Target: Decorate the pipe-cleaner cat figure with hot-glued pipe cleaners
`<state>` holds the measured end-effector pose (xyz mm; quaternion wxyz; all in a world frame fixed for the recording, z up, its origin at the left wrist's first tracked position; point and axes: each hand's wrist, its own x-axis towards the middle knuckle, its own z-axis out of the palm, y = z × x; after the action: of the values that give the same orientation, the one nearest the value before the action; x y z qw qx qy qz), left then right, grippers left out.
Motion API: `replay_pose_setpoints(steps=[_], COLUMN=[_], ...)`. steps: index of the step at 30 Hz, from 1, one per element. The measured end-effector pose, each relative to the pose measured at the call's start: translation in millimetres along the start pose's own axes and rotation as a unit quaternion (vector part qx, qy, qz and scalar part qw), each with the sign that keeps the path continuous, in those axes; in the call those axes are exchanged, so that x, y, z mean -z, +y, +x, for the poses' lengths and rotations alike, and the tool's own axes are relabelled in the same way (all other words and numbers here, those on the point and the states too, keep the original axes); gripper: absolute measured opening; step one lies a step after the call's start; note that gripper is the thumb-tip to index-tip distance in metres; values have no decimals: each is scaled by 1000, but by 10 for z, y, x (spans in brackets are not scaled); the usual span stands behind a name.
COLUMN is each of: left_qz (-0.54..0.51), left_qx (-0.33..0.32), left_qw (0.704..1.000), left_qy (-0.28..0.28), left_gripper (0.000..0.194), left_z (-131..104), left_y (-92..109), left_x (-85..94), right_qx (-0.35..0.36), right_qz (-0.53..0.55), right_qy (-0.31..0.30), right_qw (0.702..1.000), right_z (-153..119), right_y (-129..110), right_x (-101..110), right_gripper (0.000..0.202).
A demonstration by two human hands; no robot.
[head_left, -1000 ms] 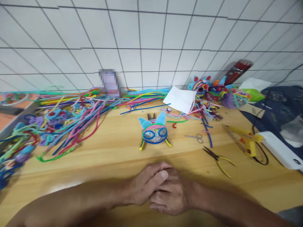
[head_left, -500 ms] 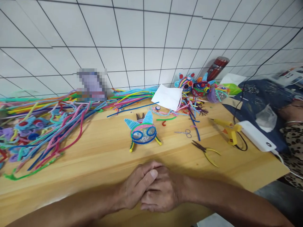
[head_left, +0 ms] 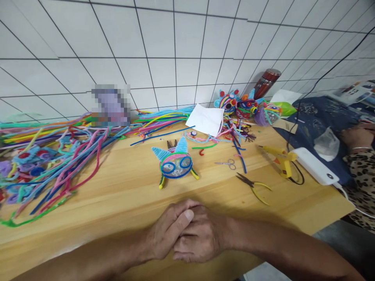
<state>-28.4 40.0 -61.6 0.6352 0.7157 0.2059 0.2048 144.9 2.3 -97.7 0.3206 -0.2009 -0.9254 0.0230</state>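
Near the table's front edge my left hand (head_left: 166, 230) and my right hand (head_left: 200, 236) are clasped together, the left thumb lying over the right hand. Fingers of both are closed, and no object shows between them. Beyond them stands a round clear craft figure (head_left: 176, 167) with blue rings, light-blue pointed ears and yellow-tipped legs; neither hand touches it. Dark plier-like tips (head_left: 172, 144) show behind its ears. Right of the figure lie small scissors (head_left: 230, 164) and yellow-handled pliers (head_left: 254, 187).
Pipe cleaners (head_left: 67, 156) cover the left side. A white paper (head_left: 205, 119), finished craft figures (head_left: 247, 107) and a red flask (head_left: 266, 84) stand along the wall. A yellow glue gun (head_left: 283, 160) and white power bank (head_left: 315, 166) lie right, near another person's arm (head_left: 357, 138).
The view has shifted slightly, so the table items appear a little further left. My clasped hands keep the same pose.
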Motion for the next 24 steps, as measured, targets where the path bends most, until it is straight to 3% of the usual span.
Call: replay_pose_setpoints(steps=[9, 11, 13, 15, 16, 18, 20, 21, 24], left_qz=[-9, -1, 6, 10, 12, 21, 40, 52, 92], left_qx=[5, 2, 7, 21, 27, 26, 14, 8, -13], left_qw=[1000, 1000, 1000, 999, 999, 999, 999, 999, 996], left_qy=[-9, -3, 20, 33, 29, 8, -2, -3, 2], left_gripper=[49, 53, 60, 66, 67, 65, 61, 60, 54], left_z=[-17, -45, -86, -128, -146, -172, -188, -193, -190], left_y=[-46, -99, -176, -253, -284, -324, -339, -341, -338], left_x=[9, 3, -13, -36, -46, -62, -65, -63, -58], right_qx=[-18, -29, -50, -111, -190, -376, -492, -532, -635], right_qz=[7, 28, 54, 57, 32, -92, -197, -237, -290], right_qy=[-38, -12, 48, 124, 144, 214, 195, 165, -32], right_qw=[999, 999, 996, 984, 971, 897, 825, 796, 715], right_z=[-14, -12, -14, -23, -29, -48, -84, -110, -217], right_y=[-24, -33, 4, 143, 267, 633, 1114, 1366, 2013], right_x=[-72, -33, 158, 537, 779, 1288, 1704, 1845, 1991], right_gripper=[41, 40, 33, 22, 19, 22, 25, 26, 31])
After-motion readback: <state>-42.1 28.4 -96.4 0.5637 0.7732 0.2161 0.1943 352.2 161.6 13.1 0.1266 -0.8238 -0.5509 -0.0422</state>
